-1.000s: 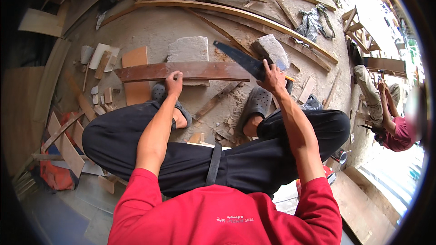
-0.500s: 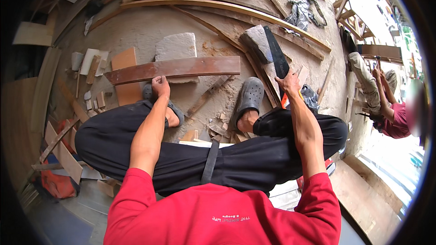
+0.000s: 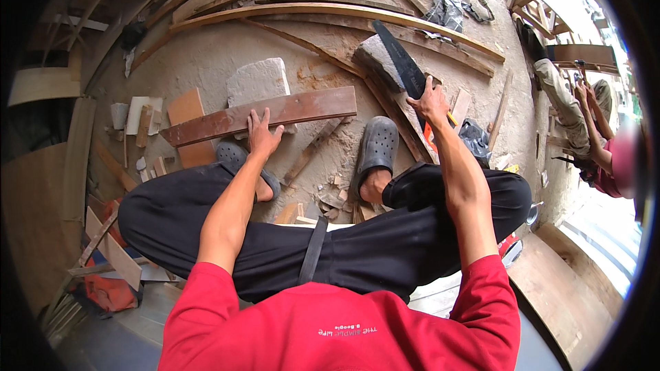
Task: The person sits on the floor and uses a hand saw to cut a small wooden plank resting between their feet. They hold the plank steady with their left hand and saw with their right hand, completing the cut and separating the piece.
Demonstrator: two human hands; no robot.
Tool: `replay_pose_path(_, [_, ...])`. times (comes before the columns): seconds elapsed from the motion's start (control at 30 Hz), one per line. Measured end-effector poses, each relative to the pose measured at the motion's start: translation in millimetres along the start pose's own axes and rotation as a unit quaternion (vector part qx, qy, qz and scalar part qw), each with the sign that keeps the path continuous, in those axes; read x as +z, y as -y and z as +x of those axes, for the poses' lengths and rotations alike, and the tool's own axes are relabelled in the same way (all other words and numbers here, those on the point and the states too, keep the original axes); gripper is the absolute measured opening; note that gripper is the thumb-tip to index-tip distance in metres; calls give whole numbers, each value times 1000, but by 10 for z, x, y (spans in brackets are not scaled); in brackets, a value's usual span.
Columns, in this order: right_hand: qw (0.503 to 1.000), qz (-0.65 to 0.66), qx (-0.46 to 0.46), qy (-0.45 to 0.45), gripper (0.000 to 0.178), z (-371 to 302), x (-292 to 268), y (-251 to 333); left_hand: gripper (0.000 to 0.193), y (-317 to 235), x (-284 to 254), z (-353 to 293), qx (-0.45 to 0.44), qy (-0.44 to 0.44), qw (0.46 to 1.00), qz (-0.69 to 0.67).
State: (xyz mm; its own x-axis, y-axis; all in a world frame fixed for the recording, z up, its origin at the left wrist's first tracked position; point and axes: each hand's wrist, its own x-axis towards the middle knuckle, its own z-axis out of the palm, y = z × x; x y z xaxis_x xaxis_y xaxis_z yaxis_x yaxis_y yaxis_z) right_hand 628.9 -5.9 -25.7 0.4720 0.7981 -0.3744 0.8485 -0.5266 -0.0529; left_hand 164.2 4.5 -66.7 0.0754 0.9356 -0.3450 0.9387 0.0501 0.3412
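A reddish-brown board (image 3: 316, 104) lies slantwise across a pale concrete block (image 3: 256, 77). My left hand (image 3: 263, 136) rests on the board's near edge with its fingers spread over the top face. In my right hand (image 3: 432, 104) is the handle of a handsaw, its dark blade (image 3: 402, 60) pointing away and slightly left. The blade passes over or beside a second pale block (image 3: 377, 58); whether they touch I cannot tell. Most of the saw handle is hidden by my fingers, with bits of orange and yellow showing near them.
Long wooden strips (image 3: 330, 10) lie across the far floor. An orange-brown panel (image 3: 187, 113) sits beneath the board's left end. Wood scraps (image 3: 333, 199) are scattered between my grey clogs (image 3: 379, 144). At far right another person (image 3: 595, 106) handles a brown board.
My left hand has gone from pinching the board's near edge to lying spread on it, and the board has tilted slightly. The saw and right hand have shifted a little away.
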Motion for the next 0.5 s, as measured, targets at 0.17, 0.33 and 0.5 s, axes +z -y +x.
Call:
replay_pose_path(0.17, [1000,4,18,22,103,417,-57,-202,84,-277,-86,213,-24,71,996,44])
replay_pose_path(0.33, [995,4,80,52,106,736,199,-329,92,-392,-94,402,-37,104,990,82])
replay_pose_path(0.5, [984,60,165,39,108,978,475,-498,96,-454,-9,552,-34,112,989,85])
